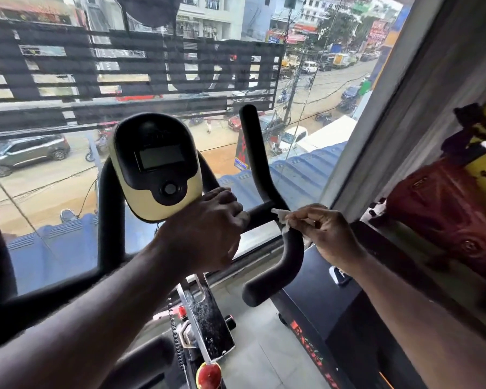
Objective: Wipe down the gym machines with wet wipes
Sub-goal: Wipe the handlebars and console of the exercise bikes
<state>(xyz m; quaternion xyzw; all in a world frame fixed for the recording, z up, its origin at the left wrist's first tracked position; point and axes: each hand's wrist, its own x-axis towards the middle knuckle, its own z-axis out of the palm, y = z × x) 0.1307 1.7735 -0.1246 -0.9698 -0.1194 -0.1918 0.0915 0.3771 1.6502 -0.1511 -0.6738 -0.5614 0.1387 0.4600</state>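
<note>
Just right of the cream-and-black oval console (157, 167), the left grip (208, 223) curls round the black padded handlebar (260, 164), while farther right the right grip (323, 228) pinches a crumpled white wet wipe (281, 217) against its bend.

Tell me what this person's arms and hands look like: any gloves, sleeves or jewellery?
Both hands are bare: the left hand and the right hand wear no gloves, and no ring, watch or bracelet shows on either. The left forearm and right forearm are uncovered to the picture's edge, so no sleeve is visible.
</note>
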